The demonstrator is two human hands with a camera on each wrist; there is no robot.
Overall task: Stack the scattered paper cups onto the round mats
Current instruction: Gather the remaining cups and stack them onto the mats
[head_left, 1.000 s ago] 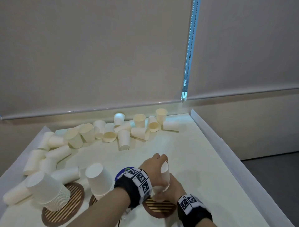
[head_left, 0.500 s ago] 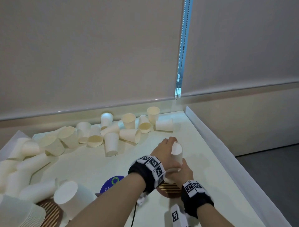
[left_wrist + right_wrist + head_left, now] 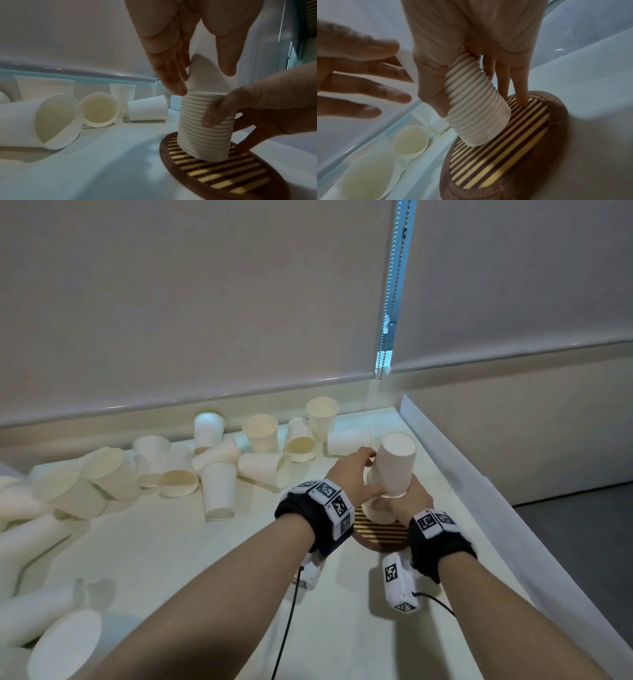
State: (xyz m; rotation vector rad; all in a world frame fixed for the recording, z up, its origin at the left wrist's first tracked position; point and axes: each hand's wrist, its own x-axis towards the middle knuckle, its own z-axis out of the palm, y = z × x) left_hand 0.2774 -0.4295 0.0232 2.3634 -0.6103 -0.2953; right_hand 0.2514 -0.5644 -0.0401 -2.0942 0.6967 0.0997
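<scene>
A tall stack of nested white paper cups (image 3: pixel 205 128) stands on a round brown mat with yellow stripes (image 3: pixel 380 534) near the table's right edge. My right hand (image 3: pixel 407 498) grips the ribbed stack, thumb on one side and fingers on the other (image 3: pixel 482 106), with one fingertip touching the mat (image 3: pixel 505 155). My left hand (image 3: pixel 352 474) holds the upside-down top cup (image 3: pixel 397 463) between thumb and nearly straight fingers (image 3: pixel 203 80), and that cup sits over the stack. The stack leans slightly.
Several loose paper cups (image 3: pixel 219 487) lie and stand along the far edge, and more lie at the left (image 3: pixel 34 542). An upside-down cup (image 3: pixel 65 645) is at the bottom left. A raised white rim (image 3: pixel 479 491) bounds the table on the right.
The head view has swung right and closer, so the left mats have left the picture. Both hands stay at the stack; my left hand now holds the top cup lower, with looser fingers.
</scene>
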